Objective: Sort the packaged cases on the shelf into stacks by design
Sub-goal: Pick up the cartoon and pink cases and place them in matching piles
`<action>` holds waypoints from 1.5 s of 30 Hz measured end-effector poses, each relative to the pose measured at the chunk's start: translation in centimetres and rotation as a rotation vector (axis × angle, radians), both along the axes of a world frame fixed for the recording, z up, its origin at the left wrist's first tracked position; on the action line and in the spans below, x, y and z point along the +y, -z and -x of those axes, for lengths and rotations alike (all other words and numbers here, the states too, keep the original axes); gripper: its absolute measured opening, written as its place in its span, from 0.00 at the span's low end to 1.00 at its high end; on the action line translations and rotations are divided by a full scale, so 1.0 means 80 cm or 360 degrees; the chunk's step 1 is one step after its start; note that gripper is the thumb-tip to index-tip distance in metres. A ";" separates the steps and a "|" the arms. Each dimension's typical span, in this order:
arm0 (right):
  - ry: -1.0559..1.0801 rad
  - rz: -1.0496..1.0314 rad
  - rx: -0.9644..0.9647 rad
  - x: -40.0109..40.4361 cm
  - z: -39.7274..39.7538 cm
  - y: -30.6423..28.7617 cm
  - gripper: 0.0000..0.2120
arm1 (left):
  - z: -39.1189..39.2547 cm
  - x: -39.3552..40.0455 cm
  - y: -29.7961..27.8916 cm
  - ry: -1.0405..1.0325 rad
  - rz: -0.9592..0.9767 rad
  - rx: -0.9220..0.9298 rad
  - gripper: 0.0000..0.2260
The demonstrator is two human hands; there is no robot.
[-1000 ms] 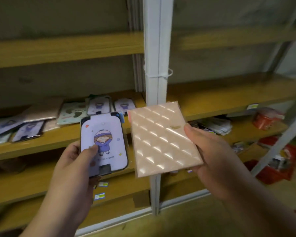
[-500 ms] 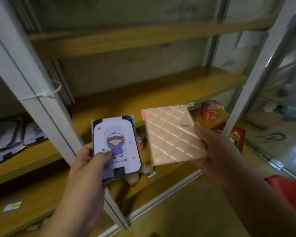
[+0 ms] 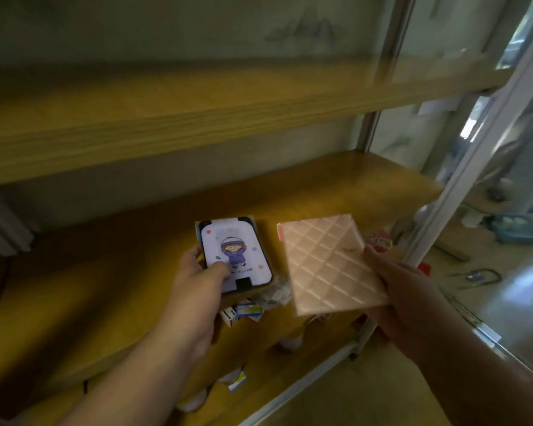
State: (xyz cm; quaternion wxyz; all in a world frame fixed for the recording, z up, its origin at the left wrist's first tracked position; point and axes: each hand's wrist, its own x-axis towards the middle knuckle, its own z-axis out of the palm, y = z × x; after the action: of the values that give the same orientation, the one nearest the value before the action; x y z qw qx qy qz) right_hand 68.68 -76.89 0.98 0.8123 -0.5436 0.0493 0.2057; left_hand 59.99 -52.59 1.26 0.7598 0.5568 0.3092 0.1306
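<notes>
Head view: one packaged case in each hand, held before the wooden shelf

Head camera looks down past two bare forearms at a wooden shelf [image 3: 111, 290], with another shelf board [image 3: 197, 118] above it. At the left, the left hand [image 3: 197, 281] grips a cartoon case [image 3: 236, 256], a white packaged case printed with a small figure in a purple coat and a hat. Its thumb is pressed on the lower left of the case's front, and its fingers are curled behind it. The case is held upright over the middle of the shelf, near the front edge.

Just beside it and apart from it, to the right, the right hand [image 3: 403, 290] holds a pink quilted case [image 3: 330, 265], a flat package with a raised diamond pattern. The thumb lies on its right edge, and the fingers are hidden underneath. This case is tilted, and it hangs over the front right part of the shelf.

Below and between the two cases, small packets [image 3: 250, 310] lie blurred on a lower level. A white metal upright [image 3: 474, 155] stands at the shelf's right end.
</notes>
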 end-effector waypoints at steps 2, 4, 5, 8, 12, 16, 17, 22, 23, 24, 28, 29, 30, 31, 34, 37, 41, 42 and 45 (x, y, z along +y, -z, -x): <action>-0.0071 0.0020 -0.0022 0.000 -0.031 0.006 0.16 | -0.031 0.001 0.006 0.0014 -0.0167 0.0046 0.25; -0.0158 0.0101 -0.0123 -0.001 -0.063 0.007 0.10 | -0.059 -0.001 0.012 -0.0003 -0.0362 0.0131 0.23; -0.0197 0.0172 -0.0233 -0.001 -0.079 0.008 0.10 | -0.070 -0.003 0.014 -0.0008 -0.0453 0.0181 0.21; -0.0234 0.0354 -0.0445 0.003 -0.130 0.010 0.08 | -0.098 -0.013 0.016 0.0000 -0.0730 0.0325 0.12; -0.0393 0.0463 -0.0361 0.010 -0.190 0.022 0.10 | -0.117 -0.020 0.022 -0.0057 -0.1213 0.0562 0.09; -0.0507 0.0374 -0.0402 0.014 -0.222 0.033 0.09 | -0.131 -0.033 0.033 -0.0064 -0.1599 0.0903 0.17; -0.0530 0.0363 -0.0422 0.014 -0.228 0.035 0.08 | -0.133 -0.037 0.036 -0.0104 -0.1609 0.0970 0.18; -0.0606 0.0518 -0.0564 0.022 -0.267 0.048 0.08 | -0.130 -0.061 0.042 -0.0268 -0.1712 0.0984 0.21; -0.0608 0.0549 -0.0593 0.026 -0.275 0.050 0.10 | -0.128 -0.067 0.042 -0.0276 -0.1724 0.0944 0.21; -0.0608 0.0592 -0.0629 0.030 -0.283 0.051 0.11 | -0.125 -0.072 0.041 -0.0279 -0.1742 0.0910 0.20; -0.0620 0.0863 -0.0966 0.047 -0.308 0.056 0.07 | -0.118 -0.090 0.036 -0.0353 -0.1823 0.0837 0.19; -0.0606 0.0956 -0.1060 0.049 -0.311 0.057 0.06 | -0.117 -0.094 0.035 -0.0369 -0.1825 0.0815 0.19; -0.0594 0.1069 -0.1151 0.051 -0.312 0.057 0.06 | -0.116 -0.098 0.034 -0.0374 -0.1827 0.0794 0.19; -0.0584 0.1177 -0.1230 0.052 -0.312 0.058 0.08 | -0.116 -0.102 0.033 -0.0377 -0.1834 0.0781 0.18; -0.0547 0.1387 -0.1440 0.051 -0.309 0.062 0.14 | -0.116 -0.108 0.029 -0.0396 -0.1900 0.0839 0.18; -0.0483 0.1482 -0.1614 0.047 -0.302 0.057 0.12 | -0.113 -0.110 0.024 -0.0409 -0.1961 0.0916 0.18; -0.0455 0.1272 -0.1778 0.038 -0.285 0.039 0.17 | -0.106 -0.115 0.020 -0.0355 -0.2098 0.0875 0.19; -0.0492 0.1187 -0.1833 0.035 -0.276 0.033 0.16 | -0.103 -0.117 0.018 -0.0343 -0.2133 0.0858 0.19; -0.0625 0.1067 -0.2070 0.032 -0.250 0.019 0.16 | -0.093 -0.126 0.011 -0.0323 -0.2219 0.0825 0.20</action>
State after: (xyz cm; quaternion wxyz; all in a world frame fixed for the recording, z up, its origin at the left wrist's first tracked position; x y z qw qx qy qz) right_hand 88.64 -74.33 -0.50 0.4172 -0.7721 -0.4776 -0.0414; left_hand 67.41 -62.65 0.36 0.1181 0.8907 0.3737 0.2303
